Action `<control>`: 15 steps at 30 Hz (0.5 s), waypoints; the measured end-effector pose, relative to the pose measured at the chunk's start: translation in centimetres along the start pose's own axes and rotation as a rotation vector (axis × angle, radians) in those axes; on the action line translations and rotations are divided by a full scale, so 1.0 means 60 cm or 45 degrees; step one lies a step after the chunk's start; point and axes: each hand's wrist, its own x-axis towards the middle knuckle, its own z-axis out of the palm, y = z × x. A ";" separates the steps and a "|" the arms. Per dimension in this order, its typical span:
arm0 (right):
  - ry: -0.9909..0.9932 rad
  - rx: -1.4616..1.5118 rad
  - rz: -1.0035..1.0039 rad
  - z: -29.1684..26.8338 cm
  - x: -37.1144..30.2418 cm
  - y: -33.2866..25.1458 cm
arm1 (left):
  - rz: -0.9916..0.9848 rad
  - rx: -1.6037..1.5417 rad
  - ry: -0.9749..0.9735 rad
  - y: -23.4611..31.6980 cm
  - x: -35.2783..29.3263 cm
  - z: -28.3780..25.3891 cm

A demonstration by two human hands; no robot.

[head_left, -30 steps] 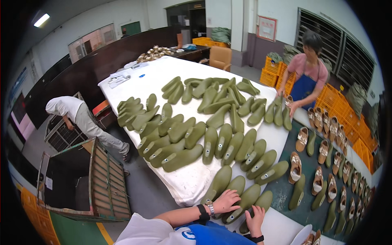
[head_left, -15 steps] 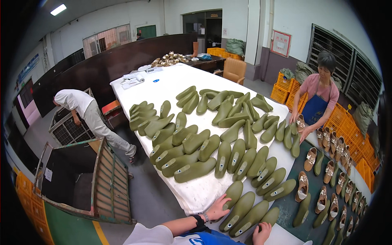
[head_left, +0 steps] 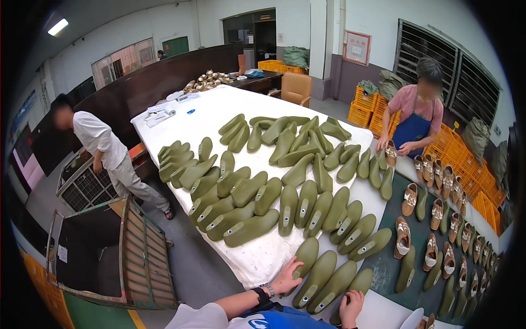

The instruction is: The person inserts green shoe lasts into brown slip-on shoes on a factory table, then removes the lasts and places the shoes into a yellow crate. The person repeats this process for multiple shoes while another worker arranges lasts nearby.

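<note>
wearer's hands (head_left: 286,277): 2 | green lasts (head_left: 337,284) nearest them: 4 | chair (head_left: 296,89): 1 | carts (head_left: 147,249): 2 | boot (head_left: 241,64): 1

**White-draped table (head_left: 219,112), green-topped bench (head_left: 383,263)**

Clock as seen in view. Table: olive shoe lasts (head_left: 252,228) are lying in clusters and rows, 9 o'clock through center toward 4. Papers (head_left: 160,113) are spreading at 10, small blue item (head_left: 190,112) resting near them. Bench, 4 o'clock: brown-and-white shoes (head_left: 402,237) are standing in rows, further lasts (head_left: 406,270) lying among them.
</note>
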 end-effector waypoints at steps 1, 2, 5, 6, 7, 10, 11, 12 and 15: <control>0.015 0.003 0.011 0.002 -0.001 0.000 | -0.010 -0.003 -0.006 -0.001 0.000 0.000; 0.029 0.006 0.020 0.002 -0.002 0.000 | -0.003 -0.011 -0.003 -0.001 0.000 0.000; 0.056 0.007 0.032 0.003 -0.004 -0.001 | 0.009 -0.041 0.002 -0.002 0.000 0.000; 0.062 0.006 0.031 0.003 -0.004 -0.002 | 0.009 -0.056 0.000 -0.003 0.000 0.000; 0.083 -0.009 0.019 0.003 -0.004 -0.002 | 0.009 -0.073 0.005 -0.003 0.000 0.001; 0.072 -0.045 -0.056 -0.001 -0.001 -0.004 | 0.009 0.003 -0.004 -0.003 0.001 -0.001; 0.033 -0.059 -0.079 -0.007 -0.003 -0.003 | -0.001 -0.049 0.000 -0.001 0.000 0.001; -0.007 -0.072 -0.106 -0.012 -0.003 -0.002 | -0.020 0.047 -0.042 0.000 0.001 -0.001; -0.023 -0.091 -0.171 -0.019 0.000 -0.006 | -0.068 -0.011 -0.031 0.003 -0.001 0.000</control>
